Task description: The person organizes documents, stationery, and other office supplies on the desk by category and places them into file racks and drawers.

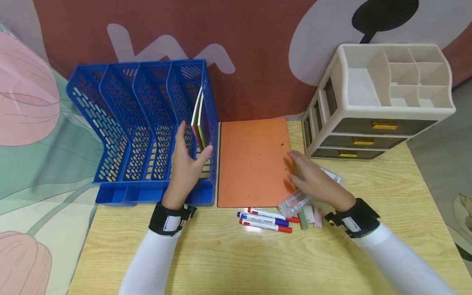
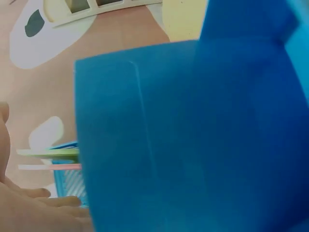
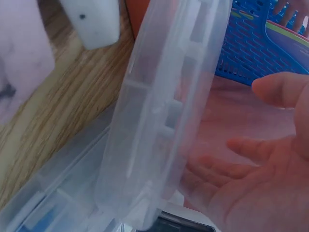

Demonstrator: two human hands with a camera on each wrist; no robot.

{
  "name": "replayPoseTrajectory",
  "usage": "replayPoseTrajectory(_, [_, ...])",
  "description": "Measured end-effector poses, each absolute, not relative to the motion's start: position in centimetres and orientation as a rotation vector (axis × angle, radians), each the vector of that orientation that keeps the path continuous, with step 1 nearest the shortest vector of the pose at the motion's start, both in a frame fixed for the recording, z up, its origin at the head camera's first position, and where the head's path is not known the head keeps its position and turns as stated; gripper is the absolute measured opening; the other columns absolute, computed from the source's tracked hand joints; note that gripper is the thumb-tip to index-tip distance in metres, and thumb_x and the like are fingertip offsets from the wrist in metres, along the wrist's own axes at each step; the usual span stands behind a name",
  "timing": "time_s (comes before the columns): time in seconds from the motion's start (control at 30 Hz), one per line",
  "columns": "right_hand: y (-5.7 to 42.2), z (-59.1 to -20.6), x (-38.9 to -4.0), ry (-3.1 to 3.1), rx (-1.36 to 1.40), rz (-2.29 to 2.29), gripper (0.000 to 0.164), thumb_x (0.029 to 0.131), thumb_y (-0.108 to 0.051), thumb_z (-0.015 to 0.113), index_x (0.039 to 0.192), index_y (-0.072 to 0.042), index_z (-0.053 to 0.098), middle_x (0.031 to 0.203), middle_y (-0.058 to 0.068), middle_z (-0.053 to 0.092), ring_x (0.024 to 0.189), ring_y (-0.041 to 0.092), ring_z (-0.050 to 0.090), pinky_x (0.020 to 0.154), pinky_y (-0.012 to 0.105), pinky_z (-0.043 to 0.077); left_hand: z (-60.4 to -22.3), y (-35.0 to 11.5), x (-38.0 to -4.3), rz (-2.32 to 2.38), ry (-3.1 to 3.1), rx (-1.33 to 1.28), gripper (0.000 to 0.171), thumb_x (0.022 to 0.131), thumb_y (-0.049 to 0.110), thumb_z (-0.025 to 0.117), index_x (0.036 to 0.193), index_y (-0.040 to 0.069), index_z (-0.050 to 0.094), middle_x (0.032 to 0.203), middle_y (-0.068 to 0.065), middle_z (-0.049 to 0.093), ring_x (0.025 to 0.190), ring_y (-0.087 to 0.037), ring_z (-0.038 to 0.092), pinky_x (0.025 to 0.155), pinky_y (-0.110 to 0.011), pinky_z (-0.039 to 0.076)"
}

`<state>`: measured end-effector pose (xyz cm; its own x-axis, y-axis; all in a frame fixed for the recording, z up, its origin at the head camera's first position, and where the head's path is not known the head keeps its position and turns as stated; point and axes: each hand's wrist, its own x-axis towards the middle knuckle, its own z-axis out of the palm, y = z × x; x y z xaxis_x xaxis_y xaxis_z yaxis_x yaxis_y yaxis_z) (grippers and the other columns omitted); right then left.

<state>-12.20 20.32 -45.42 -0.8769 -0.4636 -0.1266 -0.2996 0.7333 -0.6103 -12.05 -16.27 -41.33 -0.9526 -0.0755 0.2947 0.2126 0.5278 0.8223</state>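
Left hand (image 1: 186, 166), grip spread wide, sits just beside two thin books (image 1: 204, 127) upright in a blue rack's (image 1: 149, 100) right-hand slot; right hand (image 1: 318, 184), fingers parted, hovers at a clear plastic case (image 1: 294, 203). Writing on three markers (image 1: 262, 218) on the tabletop (image 1: 228, 262) is too small to read.

Mostly plastic on a wood-grain table (image 1: 228, 262), with cloth behind.
The blue file rack (image 1: 145, 102) is smooth plastic, pierced like mesh; the clear case (image 3: 164, 106) is cloudy, see-through plastic. The booklets (image 1: 200, 116) look like paper, and the orange board (image 1: 252, 164) looks flat and matt. The markers (image 1: 265, 225) are smooth, shiny plastic. The cream drawer unit (image 1: 398, 111) is plastic with smoky drawer fronts and glossy gold handles (image 1: 384, 125); the backdrop (image 1: 258, 41) looks like soft, matt fabric.
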Motion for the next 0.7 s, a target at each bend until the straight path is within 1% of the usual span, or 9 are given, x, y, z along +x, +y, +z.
replayPoseTrajectory(0.1, [20.2, -45.5, -12.5, 2.653, -0.531, -0.887, 0.071, 0.103, -0.019, 0.061, 0.160, 0.003, 0.026, 0.166, 0.027, 0.026, 0.152, 0.047, 0.030, 0.120, 0.064, 0.031, -41.4, -16.1, -10.9, -1.270, -2.416, -0.150, 0.092, 0.095, 0.031, 0.075, 0.164, 0.004, 0.020, 0.170, -0.017, 0.022, 0.158, -0.031, 0.023, 0.127, -0.055, 0.023])
replayPoseTrajectory(0.2, [20.1, -45.4, -12.9, 2.632, -0.456, -0.924, 0.068, 0.103, -0.017, 0.059, 0.159, 0.005, 0.027, 0.164, 0.028, 0.031, 0.147, 0.046, 0.039, 0.116, 0.063, 0.038, -41.7, -15.8, -9.8, -1.150, -2.333, -0.227, 0.086, 0.095, 0.035, 0.075, 0.159, 0.000, 0.029, 0.168, -0.021, 0.027, 0.156, -0.034, 0.027, 0.126, -0.055, 0.026])
replayPoseTrajectory(0.27, [20.0, -45.4, -13.1, 2.619, -0.398, -0.945, 0.068, 0.103, -0.017, 0.058, 0.159, 0.005, 0.027, 0.157, 0.029, 0.042, 0.131, 0.043, 0.056, 0.103, 0.057, 0.053, -41.8, -15.4, -9.2, -1.072, -2.281, -0.282, 0.080, 0.096, 0.040, 0.072, 0.154, -0.003, 0.036, 0.164, -0.024, 0.033, 0.154, -0.037, 0.032, 0.125, -0.056, 0.029])
replayPoseTrajectory(0.33, [19.9, -45.3, -13.2, 2.608, -0.345, -0.953, 0.068, 0.103, -0.018, 0.058, 0.159, 0.005, 0.028, 0.140, 0.029, 0.058, 0.106, 0.036, 0.067, 0.081, 0.046, 0.061, -41.8, -14.8, -8.5, -0.995, -2.243, -0.334, 0.075, 0.096, 0.041, 0.071, 0.147, -0.006, 0.042, 0.159, -0.026, 0.039, 0.148, -0.040, 0.039, 0.122, -0.057, 0.034])
replayPoseTrajectory(0.4, [19.7, -45.2, -13.3, 2.601, -0.301, -0.954, 0.068, 0.103, -0.019, 0.058, 0.159, 0.006, 0.028, 0.124, 0.028, 0.067, 0.086, 0.029, 0.066, 0.063, 0.036, 0.056, -41.9, -14.2, -8.0, -0.934, -2.213, -0.389, 0.069, 0.094, 0.035, 0.075, 0.141, -0.007, 0.048, 0.154, -0.027, 0.044, 0.142, -0.043, 0.044, 0.118, -0.058, 0.038])
replayPoseTrajectory(0.43, [19.7, -45.2, -13.3, 2.598, -0.288, -0.955, 0.069, 0.103, -0.020, 0.058, 0.159, 0.006, 0.028, 0.119, 0.028, 0.068, 0.082, 0.027, 0.065, 0.059, 0.033, 0.053, -42.0, -13.9, -7.7, -0.914, -2.204, -0.418, 0.067, 0.091, 0.031, 0.077, 0.138, -0.008, 0.049, 0.152, -0.028, 0.046, 0.140, -0.045, 0.045, 0.117, -0.059, 0.039])
replayPoseTrajectory(0.53, [19.5, -45.2, -13.5, 2.585, -0.261, -0.963, 0.070, 0.102, -0.020, 0.058, 0.159, 0.007, 0.027, 0.124, 0.031, 0.067, 0.088, 0.029, 0.067, 0.057, 0.029, 0.051, -42.2, -13.1, -7.2, -0.876, -2.223, -0.484, 0.067, 0.084, 0.019, 0.082, 0.137, -0.008, 0.051, 0.151, -0.028, 0.046, 0.139, -0.047, 0.045, 0.117, -0.059, 0.039])
replayPoseTrajectory(0.6, [19.5, -45.3, -13.6, 2.576, -0.252, -0.975, 0.069, 0.103, -0.020, 0.057, 0.159, 0.008, 0.027, 0.137, 0.033, 0.061, 0.102, 0.034, 0.069, 0.062, 0.029, 0.054, -42.3, -12.6, -7.1, -0.853, -2.256, -0.522, 0.070, 0.083, 0.017, 0.083, 0.139, -0.008, 0.050, 0.153, -0.029, 0.044, 0.141, -0.048, 0.043, 0.119, -0.059, 0.038])
replayPoseTrajectory(0.7, [19.5, -45.4, -13.9, 2.561, -0.237, -0.983, 0.068, 0.104, -0.020, 0.056, 0.159, 0.008, 0.026, 0.146, 0.033, 0.054, 0.115, 0.040, 0.068, 0.069, 0.032, 0.060, -42.7, -11.9, -7.0, -0.847, -2.303, -0.586, 0.070, 0.083, 0.015, 0.084, 0.140, -0.008, 0.050, 0.156, -0.027, 0.044, 0.144, -0.045, 0.043, 0.119, -0.055, 0.040])
